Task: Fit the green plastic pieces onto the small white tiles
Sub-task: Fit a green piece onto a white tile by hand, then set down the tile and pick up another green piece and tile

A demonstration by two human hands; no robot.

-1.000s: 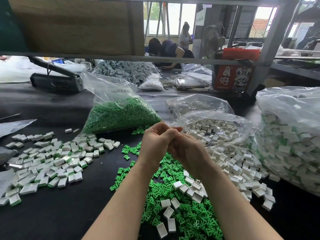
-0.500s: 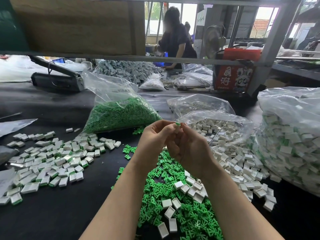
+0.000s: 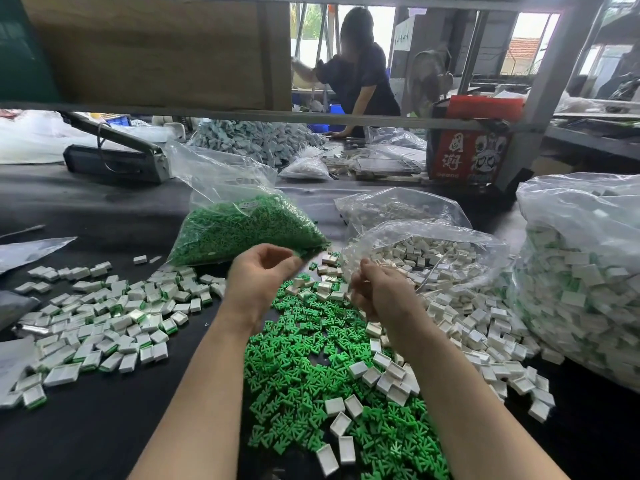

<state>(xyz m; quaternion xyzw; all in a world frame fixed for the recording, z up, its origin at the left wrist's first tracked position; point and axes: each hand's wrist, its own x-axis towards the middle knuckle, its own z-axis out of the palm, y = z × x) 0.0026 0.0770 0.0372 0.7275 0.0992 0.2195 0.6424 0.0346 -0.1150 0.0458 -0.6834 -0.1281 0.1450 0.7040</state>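
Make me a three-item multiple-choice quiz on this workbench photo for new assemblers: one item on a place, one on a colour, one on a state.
1. Where does the bag of green pieces lie?
A. beyond the left hand
B. at the table's near edge
C. on the shelf

2. What colour are the loose pieces between the forearms?
A. red
B. green
C. blue

3. How do the hands stand?
A. clasped together
B. flat on the table
C. apart, above the piles

Answers: 1 A, the bag sits just past the fingers. 2 B, bright green. 3 C, a gap separates the left hand from the right hand.

Bags (image 3: pixel 242 223) crowding loose green pieces (image 3: pixel 311 372)
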